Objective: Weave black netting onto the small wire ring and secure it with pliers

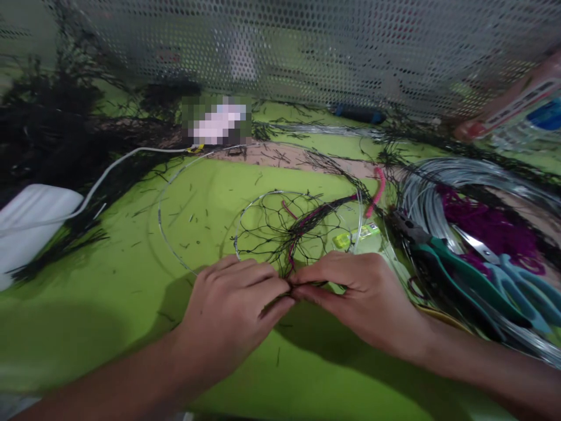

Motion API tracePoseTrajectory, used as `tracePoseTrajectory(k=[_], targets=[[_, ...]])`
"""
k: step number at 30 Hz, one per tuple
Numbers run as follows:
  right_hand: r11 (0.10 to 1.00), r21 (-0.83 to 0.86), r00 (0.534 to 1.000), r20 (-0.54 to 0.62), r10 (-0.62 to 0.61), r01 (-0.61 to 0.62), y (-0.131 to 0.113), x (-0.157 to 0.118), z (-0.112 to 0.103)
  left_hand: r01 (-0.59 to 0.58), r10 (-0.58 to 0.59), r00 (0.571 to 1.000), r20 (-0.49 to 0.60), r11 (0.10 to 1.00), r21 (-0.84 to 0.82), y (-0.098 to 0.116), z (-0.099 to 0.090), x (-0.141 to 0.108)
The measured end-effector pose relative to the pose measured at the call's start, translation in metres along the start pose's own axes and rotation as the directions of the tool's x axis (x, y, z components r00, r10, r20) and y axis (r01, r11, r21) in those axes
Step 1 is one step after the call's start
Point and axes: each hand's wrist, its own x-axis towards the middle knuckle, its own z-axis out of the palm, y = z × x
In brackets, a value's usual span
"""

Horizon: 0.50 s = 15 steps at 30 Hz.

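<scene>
Black netting is spread across a thin wire hoop just above the green tabletop. At the hoop's near edge, my left hand is closed, its thumb and forefinger pinching the black cord of the net. My right hand pinches the same spot from the other side, fingertips almost touching the left ones. Whether the wire lies between the fingers is hidden. A dark red strand runs through the bunched net toward the fingertips. Beyond my right hand lies a small yellow-green packet, partly under the hoop.
At right lie green-handled pliers, blue-handled scissors, a wire coil and purple yarn. A black net heap, white power bank and cable occupy the left. A perforated metal panel stands behind.
</scene>
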Motion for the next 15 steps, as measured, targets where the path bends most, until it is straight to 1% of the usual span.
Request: tracePoseTrajectory(k=[3, 6, 8, 10, 11, 13, 15], targets=[[0.996, -0.063, 0.998, -0.011, 0.061, -0.061, -0.001, -0.007, 0.005, -0.043, 0.048, 0.996, -0.071, 0.996, 0.076, -0.001, 0.009, -0.002], [0.994, -0.072, 0.996, -0.034, 0.080, -0.082, -0.004, -0.013, 0.008, -0.068, 0.076, 0.994, -0.078, 0.993, 0.099, -0.001, 0.012, -0.005], [0.994, -0.020, 0.993, -0.050, 0.110, -0.111, -0.005, -0.015, 0.010, -0.157, 0.170, 0.982, -0.077, 0.977, 0.144, -0.001, 0.011, -0.007], [0.989, 0.054, 0.989, -0.054, 0.140, -0.137, -0.003, -0.017, 0.012, -0.258, 0.275, 0.959, -0.068, 0.947, 0.191, -0.001, 0.009, -0.008], [0.988, 0.075, 0.988, -0.058, 0.143, -0.139, -0.001, -0.018, 0.014, -0.294, 0.310, 0.949, -0.056, 0.934, 0.203, -0.001, 0.008, -0.008], [0.992, 0.078, 0.992, -0.076, 0.104, -0.098, 0.002, -0.019, 0.015, -0.312, 0.320, 0.947, -0.014, 0.932, 0.185, -0.003, 0.007, -0.008], [0.998, 0.054, 0.995, -0.089, 0.037, -0.032, 0.005, -0.019, 0.015, -0.276, 0.273, 0.961, 0.041, 0.954, 0.114, -0.005, 0.006, -0.006]])
